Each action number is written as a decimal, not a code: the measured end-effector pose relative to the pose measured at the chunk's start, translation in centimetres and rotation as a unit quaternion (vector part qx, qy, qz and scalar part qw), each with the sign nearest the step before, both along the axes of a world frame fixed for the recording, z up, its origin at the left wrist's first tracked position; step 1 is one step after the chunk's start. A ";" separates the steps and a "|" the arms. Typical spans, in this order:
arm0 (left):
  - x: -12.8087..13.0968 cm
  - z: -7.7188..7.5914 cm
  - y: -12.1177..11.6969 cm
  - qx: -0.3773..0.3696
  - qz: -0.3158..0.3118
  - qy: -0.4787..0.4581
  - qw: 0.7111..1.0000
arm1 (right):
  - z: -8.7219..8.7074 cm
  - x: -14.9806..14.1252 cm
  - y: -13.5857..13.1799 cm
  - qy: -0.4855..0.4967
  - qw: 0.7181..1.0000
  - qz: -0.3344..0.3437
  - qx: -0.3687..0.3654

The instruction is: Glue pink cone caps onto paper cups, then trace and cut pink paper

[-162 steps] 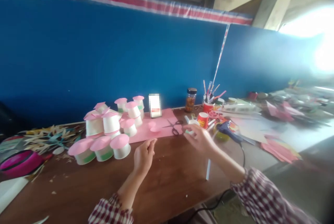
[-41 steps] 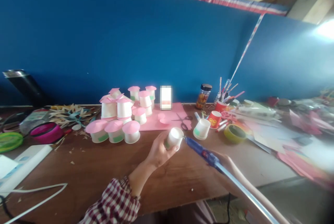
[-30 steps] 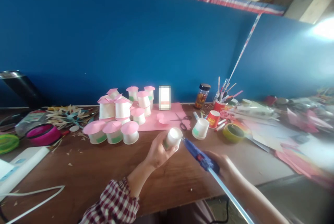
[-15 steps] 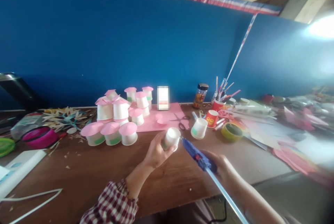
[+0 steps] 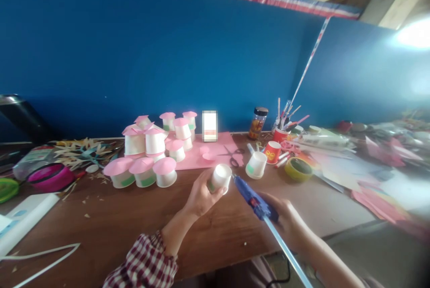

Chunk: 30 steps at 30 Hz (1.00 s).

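A small white paper cup is tilted above the table, with the fingers and thumb of my left hand wrapped round it. My right hand grips a blue hot glue gun; a long clear glue stick trails from its back. The gun's nozzle points at the cup's upper right edge, very close to it; whether they touch I cannot tell. Beyond them a second white cup stands upside down. At the left several cups with pink paper roofs are grouped, some stacked.
Pink paper lies under scissors. Behind stand a lidded jar and red cups, one with sticks. A yellow tape roll is at right. Left are a magenta tape roll, a white power strip and its cable.
Almost nothing differs. The glue stick's rear end has shifted slightly to the left; both hands stay in place around the cup and the glue gun.
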<state>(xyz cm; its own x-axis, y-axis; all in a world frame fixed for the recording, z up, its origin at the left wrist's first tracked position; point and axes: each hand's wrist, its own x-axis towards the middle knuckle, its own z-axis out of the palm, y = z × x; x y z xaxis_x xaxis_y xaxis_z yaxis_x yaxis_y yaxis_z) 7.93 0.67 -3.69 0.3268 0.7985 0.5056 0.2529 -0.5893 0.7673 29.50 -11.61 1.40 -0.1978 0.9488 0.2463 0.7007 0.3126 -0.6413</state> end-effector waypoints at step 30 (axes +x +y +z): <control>-0.2 -1.0 1.0 -0.041 0.054 0.008 0.998 | -3.4 18.2 3.8 -0.277 0.859 -0.432 -0.016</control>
